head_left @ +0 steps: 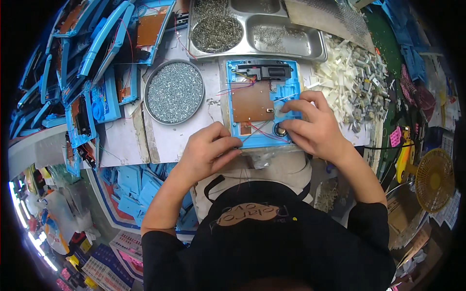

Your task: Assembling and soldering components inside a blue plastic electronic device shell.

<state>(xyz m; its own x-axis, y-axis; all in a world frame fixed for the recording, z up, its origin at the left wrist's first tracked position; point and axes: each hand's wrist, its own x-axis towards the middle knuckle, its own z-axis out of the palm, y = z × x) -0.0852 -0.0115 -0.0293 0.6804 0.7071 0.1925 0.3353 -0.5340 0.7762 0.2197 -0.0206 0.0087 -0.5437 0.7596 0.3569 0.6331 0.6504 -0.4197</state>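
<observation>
A light-blue plastic casing [256, 142] lies open on the table in front of me. Inside it are a brown circuit board [252, 103], a black module [272, 72] along the top, and thin red wires. My right hand [314, 121] reaches over the casing's right side, its thumb and forefinger closed at a small round metal part [280, 129] in the lower right corner. At the lower left edge, my left hand [209, 147] has its thumb and fingers pinched together. What lies between them is hidden; thin wires dangle just below.
A round tray of silvery screws [174, 92] sits left of the casing. Behind stands a metal tray [284, 36] with small metal parts. White plastic pieces and small motors [357, 82] are heaped at right. Wired blue casings [104, 43] pile up at left. A yellow fan [435, 180] stands right.
</observation>
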